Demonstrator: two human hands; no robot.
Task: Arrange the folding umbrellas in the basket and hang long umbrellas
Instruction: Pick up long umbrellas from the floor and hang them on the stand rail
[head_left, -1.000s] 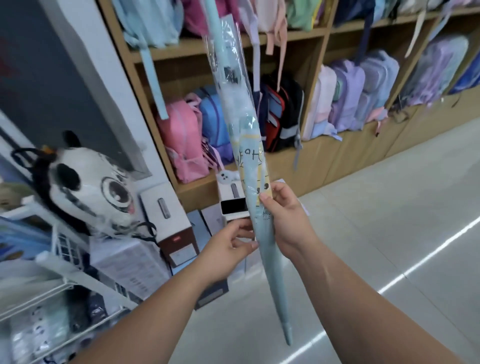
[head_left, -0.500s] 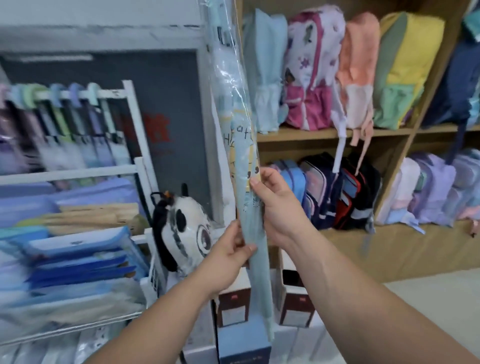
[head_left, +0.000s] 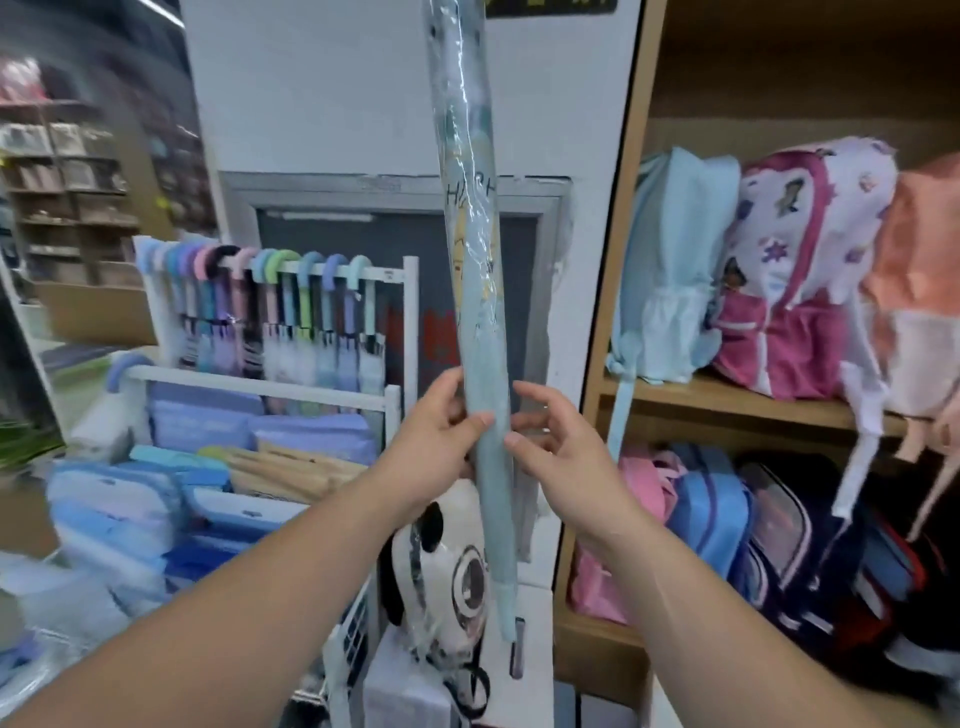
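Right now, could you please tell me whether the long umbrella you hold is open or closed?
Closed: the long umbrella is a slim furled roll inside clear plastic wrap, nearly upright, tip down.

Long umbrella: pale blue, printed with a yellow cartoon figure and dark lettering, in a clear wrapper. Hooked handles on the white rack: pastel blue, purple, pink, green, one black. First backpack light blue; second backpack white, magenta trim, butterfly print; panda bag black-and-white.
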